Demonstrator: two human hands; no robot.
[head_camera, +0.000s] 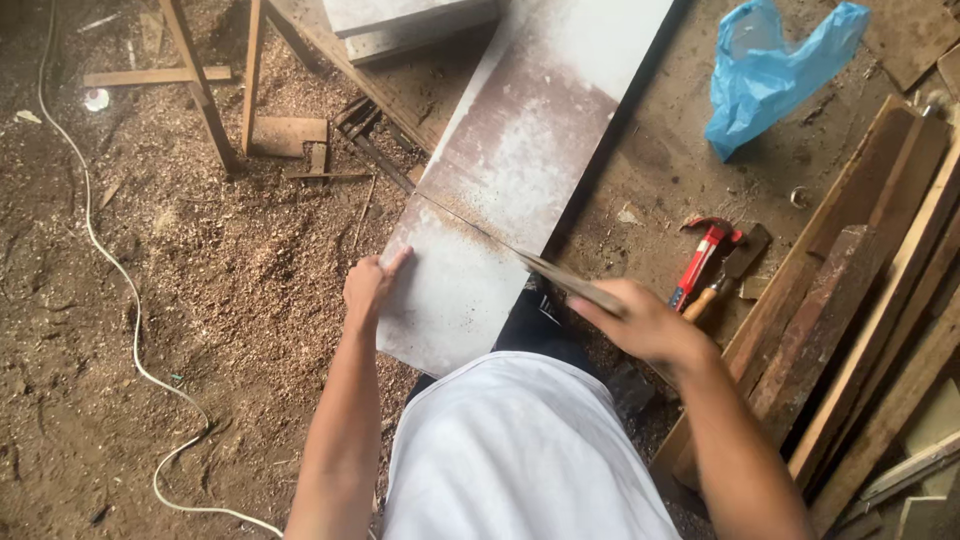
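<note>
White short-sleeved shirt, loose over torso – dark trousers below – forearms and hands (370, 290) bare

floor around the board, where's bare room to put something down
The widest free patch is the sawdust floor left of the board, bordered by the white cable and left hand. A smaller patch lies between the board and the blue bag. It is crowded right of the right hand: red hammer, stacked planks.
</note>
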